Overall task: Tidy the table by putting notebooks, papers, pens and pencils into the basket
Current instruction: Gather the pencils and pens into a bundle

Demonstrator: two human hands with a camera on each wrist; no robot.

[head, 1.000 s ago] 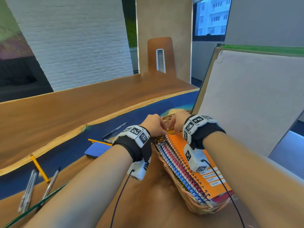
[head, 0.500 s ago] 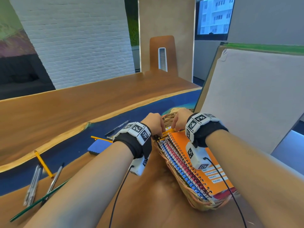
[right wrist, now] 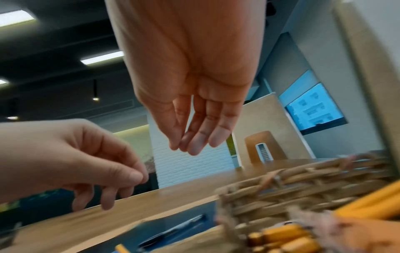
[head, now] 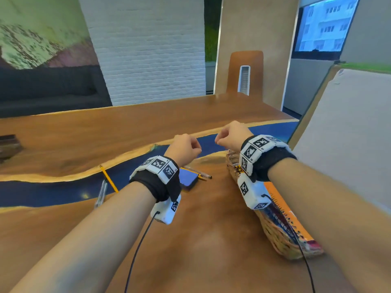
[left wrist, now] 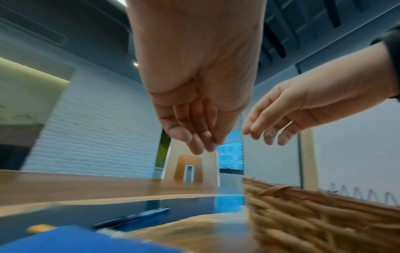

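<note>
The woven wicker basket [head: 273, 233] sits on the brown wooden table [head: 201, 240] at the right, holding an orange spiral-bound notebook [head: 281, 199] and yellow pencils [right wrist: 285, 234]. Above its far end, the right hand [head: 230, 134] hangs empty with loose fingers; the left hand [head: 184, 149] hovers just beside it, likewise relaxed and holding nothing. Left of the basket lie a blue pad [head: 188, 178], a dark pen [head: 198, 173], a yellow pencil [head: 109, 178] and clear pens [head: 101, 193].
</note>
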